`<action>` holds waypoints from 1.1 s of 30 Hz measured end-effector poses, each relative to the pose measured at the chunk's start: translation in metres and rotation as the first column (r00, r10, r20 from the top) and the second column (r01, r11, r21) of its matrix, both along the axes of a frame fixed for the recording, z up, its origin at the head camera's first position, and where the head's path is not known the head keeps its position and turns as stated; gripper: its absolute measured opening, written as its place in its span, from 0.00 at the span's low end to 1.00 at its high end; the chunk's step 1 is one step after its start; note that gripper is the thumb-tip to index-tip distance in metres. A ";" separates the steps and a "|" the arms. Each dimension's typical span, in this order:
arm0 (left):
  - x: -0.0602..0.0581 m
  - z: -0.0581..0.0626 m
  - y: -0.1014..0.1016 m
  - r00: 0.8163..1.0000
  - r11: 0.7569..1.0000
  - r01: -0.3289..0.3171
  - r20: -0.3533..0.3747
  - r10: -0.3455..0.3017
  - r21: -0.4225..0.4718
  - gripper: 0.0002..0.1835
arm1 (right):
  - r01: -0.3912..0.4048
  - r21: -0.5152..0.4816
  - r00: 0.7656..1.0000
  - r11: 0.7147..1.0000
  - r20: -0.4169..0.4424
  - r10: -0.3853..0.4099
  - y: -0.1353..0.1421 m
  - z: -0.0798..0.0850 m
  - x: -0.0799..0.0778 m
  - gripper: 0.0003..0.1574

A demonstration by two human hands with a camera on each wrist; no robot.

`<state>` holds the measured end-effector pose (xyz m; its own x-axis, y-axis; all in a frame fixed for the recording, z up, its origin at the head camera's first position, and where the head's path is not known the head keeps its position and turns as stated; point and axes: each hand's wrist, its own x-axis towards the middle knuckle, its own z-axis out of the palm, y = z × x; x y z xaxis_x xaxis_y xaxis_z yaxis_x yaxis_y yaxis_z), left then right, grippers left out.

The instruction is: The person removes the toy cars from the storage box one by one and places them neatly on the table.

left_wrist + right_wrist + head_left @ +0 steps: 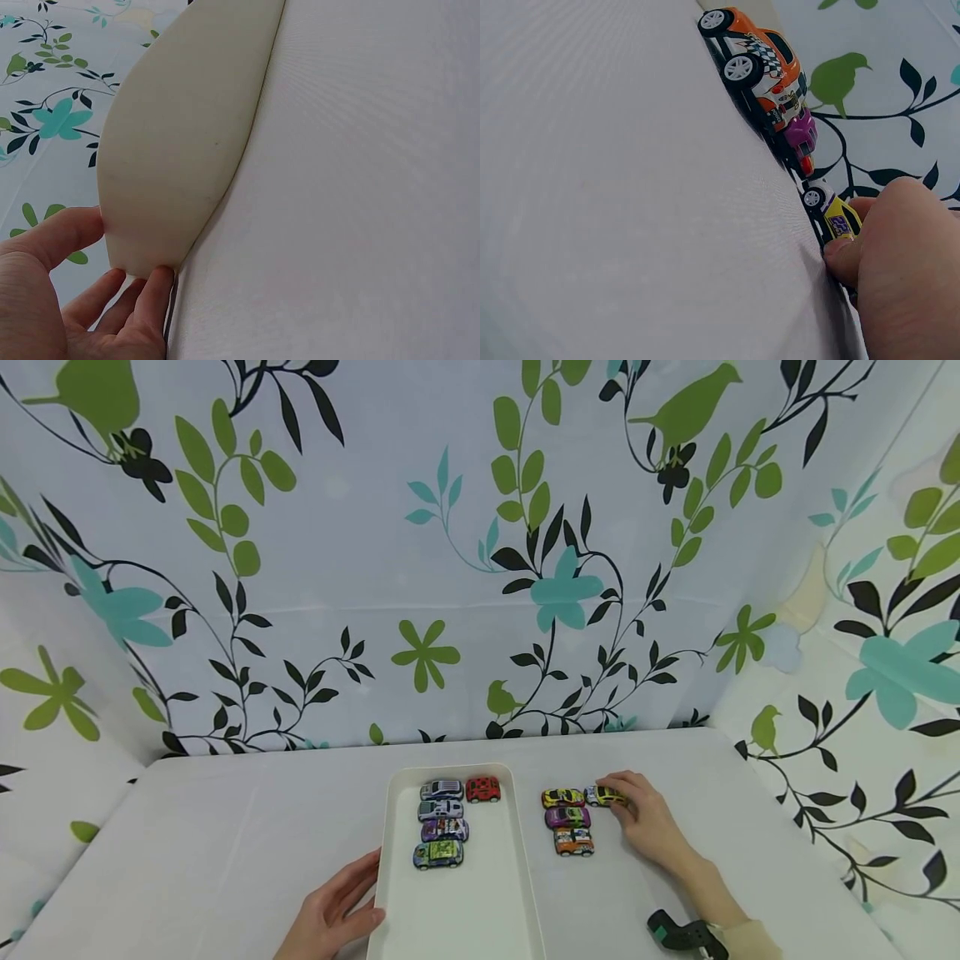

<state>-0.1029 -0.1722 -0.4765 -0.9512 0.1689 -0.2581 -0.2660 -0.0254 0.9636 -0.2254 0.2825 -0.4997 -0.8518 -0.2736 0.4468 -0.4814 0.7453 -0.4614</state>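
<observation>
My left hand (333, 906) holds the near-left side of a white tray (450, 914). In the left wrist view, its thumb (75, 229) is at the rim and the fingertips meet the outer wall low down, close to the table. Inside the tray a red toy car (483, 789) stands beside a column of several toy cars (440, 811). Right of the tray, my right hand (648, 818) pinches a yellow and white toy car (841, 223). Just left of that car is a yellow and red one (562, 797), above a purple one (567, 817) and an orange one (573, 842).
A white cloth (225, 843) covers the table. Patterned fabric (337, 568) with leaves and birds hangs at the back and both sides. A black device (686, 937) is by the right wrist.
</observation>
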 end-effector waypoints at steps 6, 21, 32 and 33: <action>0.001 0.001 0.000 1.000 1.000 0.002 -0.008 -0.002 -0.009 0.39 | 0.005 -0.038 0.999 0.999 0.049 -0.003 0.000 -0.004 0.000 0.29; 0.000 0.000 0.000 1.000 1.000 -0.007 -0.002 0.007 -0.004 0.39 | -0.028 -0.039 1.000 0.999 0.003 0.028 0.002 -0.007 -0.001 0.29; 0.001 0.001 -0.001 1.000 1.000 0.005 -0.016 -0.004 0.009 0.38 | -0.008 -0.034 1.000 0.999 0.028 0.009 0.001 -0.006 -0.001 0.31; 0.000 0.001 -0.001 1.000 1.000 0.005 -0.016 -0.004 0.008 0.38 | -0.010 -0.041 0.999 0.999 0.030 0.011 0.001 -0.006 -0.001 0.31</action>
